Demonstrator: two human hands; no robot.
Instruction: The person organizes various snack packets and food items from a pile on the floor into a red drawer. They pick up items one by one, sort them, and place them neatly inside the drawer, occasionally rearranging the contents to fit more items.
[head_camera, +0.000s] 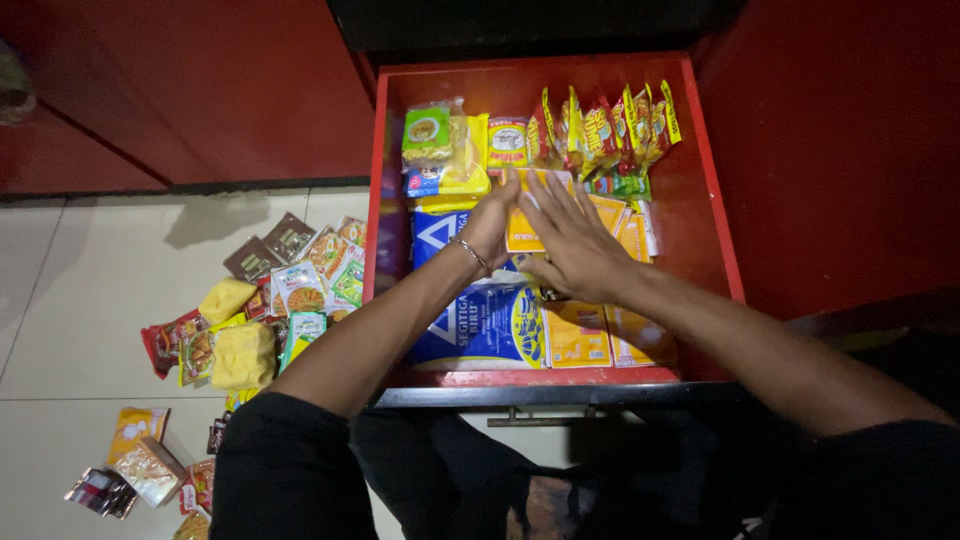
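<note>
Both hands down inside the open red drawer (712, 190), working the middle row. Left hand (490, 225), thin bracelet at the wrist, edge-on and half curled against the left side of the orange-yellow flat packets (610, 212); no closed grip visible, more a push than a pinch. Right hand (572, 240) spread flat, fingers splayed, palm pressing down on top of those same packets, holding nothing. Packets lying flat directly under the right palm, wedged between the two hands.

Just left of the left hand: blue flour bags (490, 325), one under the wrist, another running back toward the body. Beyond the fingertips: a standing row of red-and-yellow sachets (600, 125), plus a green-and-yellow noodle pack (428, 135) on a yellow stack at the far left corner. More orange packets (578, 335) behind the right wrist, near the drawer front.

Risks from here, judged from the layout: too hard a shove forward, and fingertips into the upright sachets, likely toppling the row like dominoes. Slick film under a flat palm, so probable sliding or fanning of the stack rather than squaring up. Left hand squeezed against the flour bag; a snagged bracelet or a scuffed bag corner possible. Tight fit all round, so buckling of a packet edge also on the cards.

Out to the left on the tiled floor (80, 300): a scatter of loose snack packets (265, 300), well apart from both hands.
</note>
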